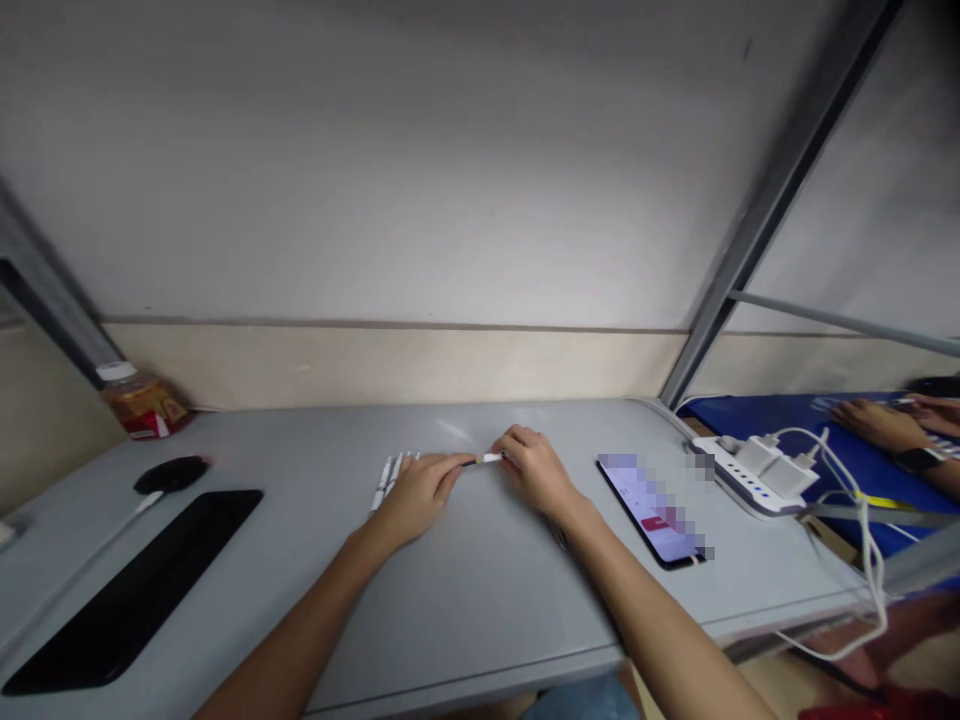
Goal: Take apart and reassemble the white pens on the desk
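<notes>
Between my two hands, just above the grey table (pixel 465 620), is a slim pen (pixel 492 458) with a white middle and a dark left part. My left hand (pixel 420 492) pinches the dark end between thumb and fingers. The other end sits in the closed fingers of my right hand (pixel 534 470), which hide its tip. Several white pens (pixel 385 478) lie side by side just beyond and left of my left hand, partly covered by it. Under my right wrist a small dark object (pixel 558 536) shows only in part.
A lit phone (pixel 652 512) lies to the right, before a white power strip (pixel 746 475) with plugs and cables. At left are a black tablet-like slab (pixel 142 590), a round black device (pixel 172 474) and a capped bottle (pixel 142 400). Another person's hand (pixel 881 424) rests on a blue surface.
</notes>
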A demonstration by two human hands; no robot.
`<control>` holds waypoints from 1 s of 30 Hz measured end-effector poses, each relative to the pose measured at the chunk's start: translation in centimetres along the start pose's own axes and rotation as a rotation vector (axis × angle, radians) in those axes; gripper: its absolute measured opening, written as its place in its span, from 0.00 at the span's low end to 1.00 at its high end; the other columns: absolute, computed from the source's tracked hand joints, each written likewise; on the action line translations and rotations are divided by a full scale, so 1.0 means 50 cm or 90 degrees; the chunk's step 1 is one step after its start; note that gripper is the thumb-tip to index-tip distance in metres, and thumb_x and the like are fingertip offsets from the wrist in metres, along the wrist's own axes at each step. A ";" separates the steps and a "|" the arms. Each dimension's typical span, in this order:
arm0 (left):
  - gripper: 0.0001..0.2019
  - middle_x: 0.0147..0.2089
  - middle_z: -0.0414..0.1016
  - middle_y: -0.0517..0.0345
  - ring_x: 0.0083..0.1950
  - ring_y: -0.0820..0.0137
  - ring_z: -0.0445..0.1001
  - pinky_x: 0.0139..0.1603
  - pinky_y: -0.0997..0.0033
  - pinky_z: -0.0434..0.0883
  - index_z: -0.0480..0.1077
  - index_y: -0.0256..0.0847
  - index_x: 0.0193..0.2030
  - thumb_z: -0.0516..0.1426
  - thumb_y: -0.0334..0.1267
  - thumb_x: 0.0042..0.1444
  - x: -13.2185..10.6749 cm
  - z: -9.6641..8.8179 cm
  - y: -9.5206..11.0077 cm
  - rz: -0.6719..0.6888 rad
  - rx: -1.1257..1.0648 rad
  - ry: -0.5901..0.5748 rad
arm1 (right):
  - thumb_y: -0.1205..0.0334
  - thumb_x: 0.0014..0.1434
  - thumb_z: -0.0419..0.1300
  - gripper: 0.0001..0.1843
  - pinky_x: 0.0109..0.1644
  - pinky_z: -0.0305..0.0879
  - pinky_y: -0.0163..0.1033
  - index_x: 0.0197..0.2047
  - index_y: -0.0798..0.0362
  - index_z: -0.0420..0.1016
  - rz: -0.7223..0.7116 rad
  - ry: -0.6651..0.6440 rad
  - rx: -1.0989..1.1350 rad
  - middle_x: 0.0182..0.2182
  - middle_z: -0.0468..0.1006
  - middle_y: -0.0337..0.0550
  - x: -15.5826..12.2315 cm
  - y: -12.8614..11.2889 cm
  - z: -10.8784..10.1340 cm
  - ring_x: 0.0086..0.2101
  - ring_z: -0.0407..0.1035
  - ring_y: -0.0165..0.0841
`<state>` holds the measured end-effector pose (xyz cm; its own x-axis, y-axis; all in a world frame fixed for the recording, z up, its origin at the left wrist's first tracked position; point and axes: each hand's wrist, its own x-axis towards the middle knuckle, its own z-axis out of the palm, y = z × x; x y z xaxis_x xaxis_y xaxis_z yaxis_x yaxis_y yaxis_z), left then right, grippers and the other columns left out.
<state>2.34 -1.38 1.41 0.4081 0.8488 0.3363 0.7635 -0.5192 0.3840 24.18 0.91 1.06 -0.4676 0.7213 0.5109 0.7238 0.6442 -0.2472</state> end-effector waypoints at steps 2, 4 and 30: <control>0.17 0.49 0.78 0.60 0.49 0.66 0.74 0.51 0.64 0.62 0.71 0.51 0.52 0.44 0.38 0.66 0.001 -0.001 -0.003 -0.024 0.017 0.014 | 0.74 0.59 0.54 0.12 0.44 0.58 0.38 0.43 0.52 0.72 0.024 0.012 0.004 0.39 0.73 0.45 0.000 0.010 -0.007 0.40 0.65 0.34; 0.16 0.47 0.78 0.59 0.47 0.66 0.75 0.51 0.63 0.60 0.70 0.50 0.50 0.43 0.39 0.66 0.002 -0.002 -0.004 -0.044 0.030 0.017 | 0.74 0.59 0.54 0.12 0.44 0.59 0.38 0.43 0.52 0.73 0.045 0.021 0.005 0.39 0.74 0.45 -0.002 0.019 -0.014 0.39 0.66 0.35; 0.11 0.42 0.72 0.54 0.47 0.63 0.66 0.47 0.62 0.58 0.67 0.42 0.40 0.44 0.37 0.66 -0.007 0.015 0.011 0.026 0.089 0.025 | 0.69 0.66 0.50 0.15 0.43 0.63 0.35 0.52 0.51 0.73 -0.071 -0.057 0.125 0.41 0.77 0.45 -0.006 -0.039 -0.002 0.38 0.71 0.31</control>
<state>2.99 -1.87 0.84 0.4222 0.8210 0.3843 0.8102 -0.5319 0.2462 22.97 -0.60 1.46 -0.5879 0.6575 0.4712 0.5572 0.7515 -0.3533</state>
